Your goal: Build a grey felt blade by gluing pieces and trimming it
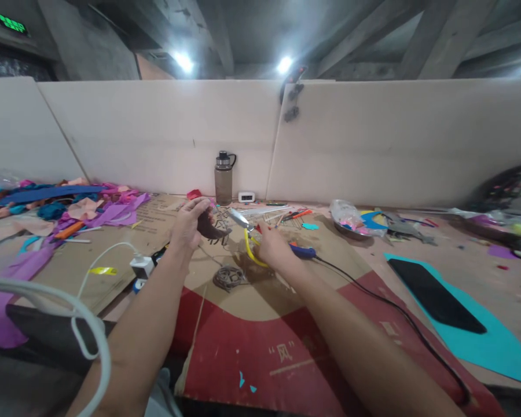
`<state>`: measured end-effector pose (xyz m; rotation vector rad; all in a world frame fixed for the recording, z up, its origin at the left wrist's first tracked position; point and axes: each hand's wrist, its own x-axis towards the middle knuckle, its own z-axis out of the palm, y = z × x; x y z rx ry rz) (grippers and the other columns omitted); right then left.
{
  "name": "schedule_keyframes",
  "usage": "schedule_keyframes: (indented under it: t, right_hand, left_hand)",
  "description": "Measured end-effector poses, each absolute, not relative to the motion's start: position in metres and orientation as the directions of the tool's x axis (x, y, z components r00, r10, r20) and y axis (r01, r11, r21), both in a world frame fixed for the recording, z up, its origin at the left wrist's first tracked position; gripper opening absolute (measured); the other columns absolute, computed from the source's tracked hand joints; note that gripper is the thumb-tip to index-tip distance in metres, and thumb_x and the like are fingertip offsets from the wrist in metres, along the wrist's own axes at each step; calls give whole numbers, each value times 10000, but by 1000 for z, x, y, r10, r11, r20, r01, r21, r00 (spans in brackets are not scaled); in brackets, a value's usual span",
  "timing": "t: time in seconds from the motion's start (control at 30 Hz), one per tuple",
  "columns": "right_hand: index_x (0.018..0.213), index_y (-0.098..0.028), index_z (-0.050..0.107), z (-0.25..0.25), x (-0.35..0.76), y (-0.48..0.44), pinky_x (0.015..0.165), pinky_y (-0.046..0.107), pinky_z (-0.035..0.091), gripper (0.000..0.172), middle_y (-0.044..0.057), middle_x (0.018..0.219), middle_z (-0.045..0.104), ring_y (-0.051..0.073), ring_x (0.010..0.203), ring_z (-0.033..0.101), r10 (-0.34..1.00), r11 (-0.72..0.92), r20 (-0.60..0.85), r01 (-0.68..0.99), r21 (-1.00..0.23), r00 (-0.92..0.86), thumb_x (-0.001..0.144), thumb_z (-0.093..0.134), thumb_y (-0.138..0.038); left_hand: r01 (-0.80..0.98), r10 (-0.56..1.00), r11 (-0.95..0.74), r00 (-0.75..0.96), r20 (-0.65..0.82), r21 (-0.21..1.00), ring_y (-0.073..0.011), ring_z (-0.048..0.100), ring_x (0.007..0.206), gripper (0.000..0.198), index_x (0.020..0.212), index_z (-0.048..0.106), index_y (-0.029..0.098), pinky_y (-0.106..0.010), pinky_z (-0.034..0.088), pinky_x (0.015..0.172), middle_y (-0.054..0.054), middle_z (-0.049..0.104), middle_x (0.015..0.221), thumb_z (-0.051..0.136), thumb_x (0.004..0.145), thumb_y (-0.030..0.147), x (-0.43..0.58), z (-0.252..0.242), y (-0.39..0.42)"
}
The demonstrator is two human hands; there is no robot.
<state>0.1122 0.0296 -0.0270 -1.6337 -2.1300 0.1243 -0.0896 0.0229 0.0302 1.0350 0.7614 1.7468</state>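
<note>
My left hand (190, 225) is closed on a dark brown curved piece (212, 229), whose pointed end sticks out to the right. My right hand (272, 248) grips scissors with yellow handles (250, 252); their silver blades point up and left towards the brown piece. I cannot tell whether the blades touch it. Below and between the hands, a coil of brown cord (229, 278) lies on the cardboard, with a strand running up to the left. Just right of my right hand is a blue-handled tool (303, 252) with a black cable.
A red and tan cardboard sheet (252, 353) covers the work spot. Behind stand a bottle (223, 179) and a small white device (246, 197). Coloured scraps (82, 202) pile up left, near a white plug (142, 266). At right, a black phone-like slab (436, 295) rests on turquoise sheet.
</note>
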Motion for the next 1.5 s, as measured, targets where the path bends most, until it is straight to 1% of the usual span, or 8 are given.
schedule_keyframes:
  t: [0.13,0.2,0.3,0.4,0.53,0.67,1.07,1.5]
  right_hand:
    - [1253,-162,443,-16,126,28,757,382,490,515,127,966,641,233,830,624,877,398,471,699,-594,-99,745,522,-194]
    - [1237,-189,434,-10,126,19,662,341,516,490,64,906,631,170,688,604,887,456,436,439,-774,-152,751,491,-195]
    - [1212,-223,424,-3,118,-6,526,287,517,474,-3,830,585,112,541,551,888,319,288,29,-947,-358,745,502,-227]
    - [1169,-238,449,2,106,-29,409,225,455,393,-47,699,528,94,442,521,834,175,197,-90,-980,-516,785,515,-287]
    - [1129,-245,454,1,99,-41,310,204,378,337,-83,600,468,80,335,442,792,58,88,-70,-996,-604,858,449,-445]
    - [1057,-236,466,-1,99,-39,333,202,403,352,-88,587,467,73,336,452,785,52,80,-63,-997,-614,854,451,-524]
    - [1020,-223,467,3,99,-43,353,224,414,315,-89,537,473,92,324,462,778,55,76,-53,-997,-624,864,425,-493]
    - [923,-200,477,7,96,-43,302,200,387,299,-80,523,492,91,330,482,811,6,21,-27,-1000,-585,865,421,-488]
  left_hand:
    - [-394,919,-389,-224,324,833,-70,514,476,232,714,606,152,-193,438,465,35,568,583,758,580,264,-88,31,21]
    - [-380,913,-400,-245,327,834,-70,516,477,241,723,610,158,-193,442,470,36,575,582,764,575,267,-88,31,21]
    - [-304,883,-447,-304,358,841,-68,514,479,242,732,626,163,-190,449,488,38,572,575,767,583,291,-88,29,22]
    - [-183,824,-518,-370,429,836,-64,512,486,237,758,645,165,-182,444,496,36,570,589,760,608,309,-90,26,24]
    - [-42,760,-573,-401,512,818,-72,529,517,228,795,659,165,-178,450,515,25,580,618,734,647,321,-90,23,23]
    - [31,733,-578,-421,535,816,-74,529,516,218,778,663,161,-177,464,522,26,573,598,728,645,321,-86,25,21]
    - [119,707,-567,-439,555,815,-76,524,505,233,811,674,166,-183,481,478,18,572,637,715,660,339,-83,27,15]
    - [259,695,-571,-351,627,779,-87,574,594,169,816,689,165,-174,471,533,-7,645,734,695,685,271,-79,26,13]
